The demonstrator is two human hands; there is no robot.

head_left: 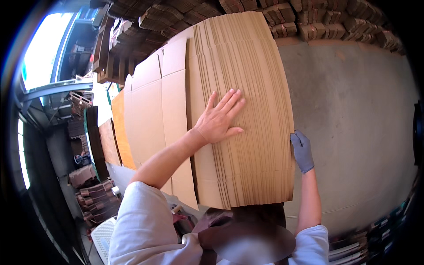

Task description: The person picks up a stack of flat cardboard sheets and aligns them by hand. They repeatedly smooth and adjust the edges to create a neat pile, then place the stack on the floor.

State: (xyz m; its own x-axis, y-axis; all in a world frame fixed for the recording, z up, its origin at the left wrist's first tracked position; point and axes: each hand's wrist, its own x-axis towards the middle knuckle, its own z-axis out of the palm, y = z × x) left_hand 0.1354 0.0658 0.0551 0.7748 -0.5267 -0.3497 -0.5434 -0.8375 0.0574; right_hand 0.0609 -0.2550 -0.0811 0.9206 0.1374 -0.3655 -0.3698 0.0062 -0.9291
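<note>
A long fanned row of flat brown cardboard sheets point(251, 163) lies in front of me, its overlapping edges running from far to near. My left hand point(223, 117), bare, rests on top of the row with its fingers spread and palm down. At the row's right edge my right hand point(303, 151), in a grey glove, is closed on the outermost cardboard sheet; some of its fingertips are hidden at the edge. To the left, a creased flat cardboard blank point(150, 106) with cut flaps lies beside the fanned sheets.
Bundled cardboard stacks point(318, 24) line the back. Wooden pallets point(108, 66) stand at the far left, near a bright opening. Grey concrete floor point(353, 132) extends on the right. A white perforated plastic item point(104, 238) is at the lower left, below more brown bundles point(97, 201).
</note>
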